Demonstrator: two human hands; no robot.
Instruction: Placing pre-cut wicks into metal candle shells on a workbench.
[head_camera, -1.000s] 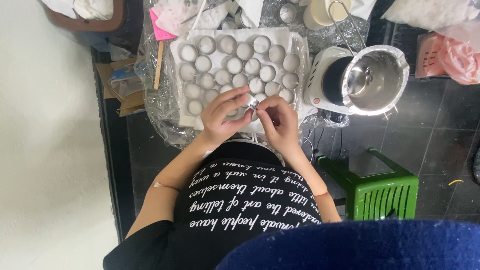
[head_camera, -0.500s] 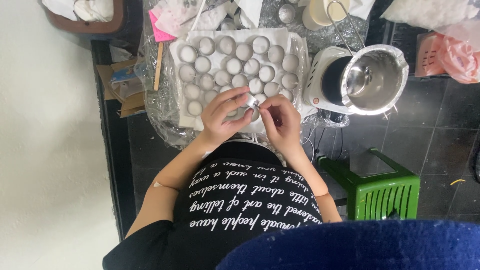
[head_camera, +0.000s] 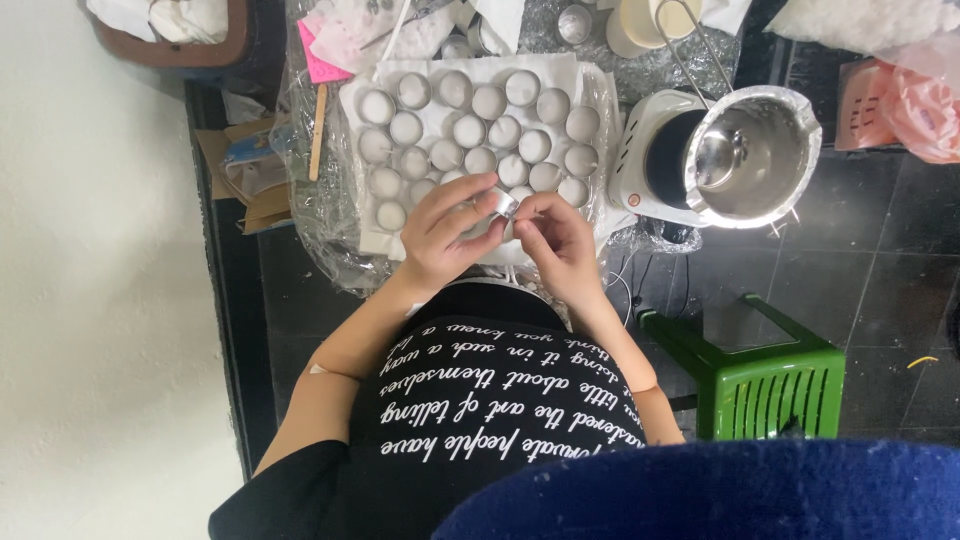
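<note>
Seemingly mid-step, left hand pinches a small metal tealight cup at frame centre — right hand, fingertips closed, works its rim — steady fingertip precision comes next.

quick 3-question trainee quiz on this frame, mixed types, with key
1. True or false: both the left hand and the right hand are at the small metal cup.
2. Which side of the tray of white-filled cups in the picture does the steel pot sit on? A) left B) right C) on top of it
3. Fill in: the plastic stool on the dark floor is ____ in colour.

Key
1. True: the cup is pinched between the fingertips of both hands, just above the tray's near edge.
2. B: it rests on the white hotplate to the right.
3. Green.
</note>
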